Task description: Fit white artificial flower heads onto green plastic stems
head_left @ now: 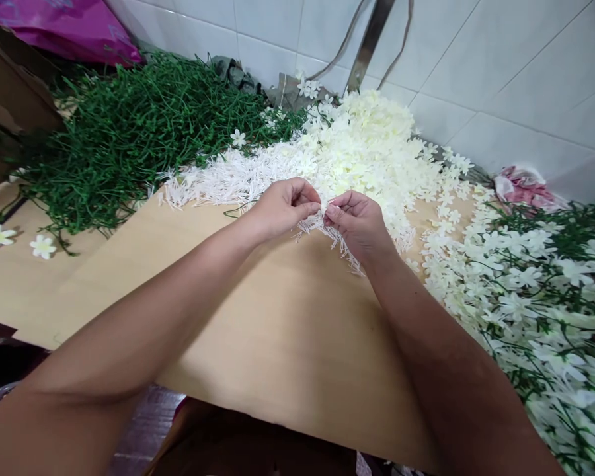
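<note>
My left hand (288, 205) and my right hand (356, 221) meet over the far part of the board, fingertips pinched close together. Between them is a small whitish piece (323, 207), too small and too covered by fingers to name; which hand grips it I cannot tell. Just behind the hands lies a heap of thin white stamen-like pieces (248, 173). It runs into a tall pile of cream artificial flower heads (371, 142). A short green stem (235, 211) shows beside my left wrist.
A big mound of green plastic stems (158, 112) fills the back left. White flowers on green stems (535, 311) crowd the right side. Two loose flowers lie on the brown board (258, 330) at left. A tiled wall (456, 73) and metal post (369, 46) stand behind.
</note>
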`<action>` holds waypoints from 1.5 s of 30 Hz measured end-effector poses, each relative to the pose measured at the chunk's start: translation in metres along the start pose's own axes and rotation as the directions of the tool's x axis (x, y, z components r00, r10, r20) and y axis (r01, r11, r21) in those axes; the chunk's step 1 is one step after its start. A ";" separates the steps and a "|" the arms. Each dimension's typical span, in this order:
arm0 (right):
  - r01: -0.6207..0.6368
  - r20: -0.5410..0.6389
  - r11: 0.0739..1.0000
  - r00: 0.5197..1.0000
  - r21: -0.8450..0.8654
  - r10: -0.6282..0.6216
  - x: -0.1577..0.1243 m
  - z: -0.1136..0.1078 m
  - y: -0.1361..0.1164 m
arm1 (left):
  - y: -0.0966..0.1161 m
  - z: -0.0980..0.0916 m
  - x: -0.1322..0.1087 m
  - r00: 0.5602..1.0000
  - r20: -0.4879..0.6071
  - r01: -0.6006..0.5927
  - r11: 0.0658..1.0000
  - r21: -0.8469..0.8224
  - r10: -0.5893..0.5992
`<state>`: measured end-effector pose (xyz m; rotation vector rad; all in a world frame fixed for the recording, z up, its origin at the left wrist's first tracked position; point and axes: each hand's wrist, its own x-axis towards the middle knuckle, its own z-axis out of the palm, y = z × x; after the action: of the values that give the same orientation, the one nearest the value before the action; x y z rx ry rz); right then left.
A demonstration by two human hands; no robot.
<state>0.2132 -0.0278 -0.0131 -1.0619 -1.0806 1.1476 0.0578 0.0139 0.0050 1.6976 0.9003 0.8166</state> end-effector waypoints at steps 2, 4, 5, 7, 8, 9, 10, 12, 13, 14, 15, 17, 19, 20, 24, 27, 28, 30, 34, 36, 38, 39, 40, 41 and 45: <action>0.022 -0.006 0.999 1.000 -0.024 -0.022 -0.001 0.001 0.001 | 0.000 0.002 -0.001 1.000 -0.007 0.011 1.000 0.003 -0.011; 0.051 -0.006 0.998 0.999 -0.039 -0.051 -0.001 0.002 0.000 | 0.000 0.005 -0.002 1.000 0.005 0.011 1.000 0.001 -0.011; 0.062 0.004 0.997 0.998 -0.043 -0.062 -0.002 0.003 -0.001 | 0.001 0.007 -0.003 1.000 0.013 0.003 1.000 0.001 -0.003; 0.071 0.045 0.996 0.997 -0.050 -0.069 -0.003 0.003 -0.005 | 0.003 0.008 -0.004 1.000 0.028 -0.014 1.000 0.014 0.013; 0.072 0.067 0.996 0.995 -0.059 -0.068 -0.004 0.003 -0.006 | 0.004 0.007 -0.004 0.999 0.040 -0.018 0.999 0.030 0.017; 0.072 0.083 0.995 0.994 -0.071 -0.066 -0.004 0.003 -0.008 | 0.005 0.004 -0.004 0.998 0.068 -0.020 0.998 0.059 0.016; 0.073 0.090 0.994 0.994 -0.081 -0.065 -0.004 0.003 -0.008 | 0.007 -0.001 -0.004 0.995 0.103 -0.026 0.994 0.108 0.014; 0.072 0.079 0.993 0.995 -0.089 -0.065 -0.004 0.001 -0.008 | 0.009 -0.019 -0.004 0.988 0.157 -0.049 0.959 0.278 0.005; 0.066 0.068 0.994 0.996 -0.085 -0.060 -0.004 0.001 -0.008 | 0.010 -0.030 -0.003 0.991 0.134 -0.065 0.912 0.404 0.012; 0.056 0.060 0.996 0.997 -0.075 -0.052 -0.004 0.001 -0.006 | 0.009 -0.043 -0.003 0.999 0.048 -0.043 0.845 0.533 0.020; 0.042 0.059 0.998 0.998 -0.057 -0.038 -0.005 0.002 -0.005 | 0.008 -0.054 -0.003 0.999 -0.035 0.030 0.773 0.634 -0.010; -0.007 0.104 1.000 0.995 -0.004 0.007 -0.008 0.007 0.000 | 0.001 -0.073 -0.001 0.985 -0.092 0.163 0.644 0.747 -0.143; -0.076 0.211 0.997 0.975 0.032 0.068 -0.013 0.015 0.006 | -0.010 -0.083 0.001 0.977 -0.109 0.195 0.567 0.800 -0.182; -0.110 0.271 0.994 0.957 0.020 0.101 -0.015 0.020 0.009 | -0.015 -0.084 0.003 0.978 -0.103 0.188 0.557 0.809 -0.180; -0.137 0.314 0.985 0.935 -0.105 0.163 -0.017 0.029 0.021 | -0.029 -0.077 0.006 0.990 -0.079 0.134 0.573 0.809 -0.120; -0.091 0.203 0.992 0.973 -0.089 0.108 -0.013 0.023 0.025 | -0.029 -0.074 0.007 0.994 -0.099 0.112 0.644 0.757 -0.057; -0.080 0.172 0.994 0.981 -0.076 0.092 -0.012 0.020 0.025 | -0.027 -0.074 0.007 0.993 -0.107 0.108 0.672 0.733 -0.043; -0.078 0.141 0.995 0.986 -0.055 0.085 -0.011 0.017 0.024 | -0.022 -0.075 0.007 0.991 -0.131 0.108 0.713 0.693 -0.022; -0.082 0.157 0.996 0.984 -0.019 0.084 -0.012 0.018 0.015 | -0.009 -0.073 0.004 0.978 -0.204 0.112 0.742 0.661 0.034; -0.065 0.142 0.998 0.988 0.013 0.062 -0.012 0.018 0.009 | -0.002 -0.068 0.002 0.975 -0.218 0.106 0.765 0.636 0.047; -0.050 0.104 0.998 0.994 0.045 0.046 -0.011 0.016 0.005 | 0.002 -0.059 0.000 0.982 -0.187 0.084 0.807 0.585 0.033; -0.047 0.088 0.997 0.995 0.056 0.042 -0.010 0.014 0.004 | 0.004 -0.053 -0.001 0.989 -0.149 0.064 0.828 0.557 0.024; -0.047 0.075 0.997 0.996 0.063 0.042 -0.008 0.012 0.003 | 0.004 -0.046 -0.002 0.995 -0.100 0.040 0.847 0.531 0.016; -0.051 0.066 0.996 0.997 0.069 0.046 -0.007 0.010 0.003 | 0.003 -0.039 -0.002 0.999 -0.043 0.010 0.862 0.507 0.014; -0.103 0.038 0.989 0.994 0.103 0.100 -0.004 0.004 0.009 | -0.007 -0.019 -0.001 0.988 0.143 -0.112 0.886 0.450 0.052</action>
<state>0.2074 -0.0303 -0.0213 -1.0282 -0.9891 1.2930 0.0404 0.0234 0.0036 2.1858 0.9901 0.5668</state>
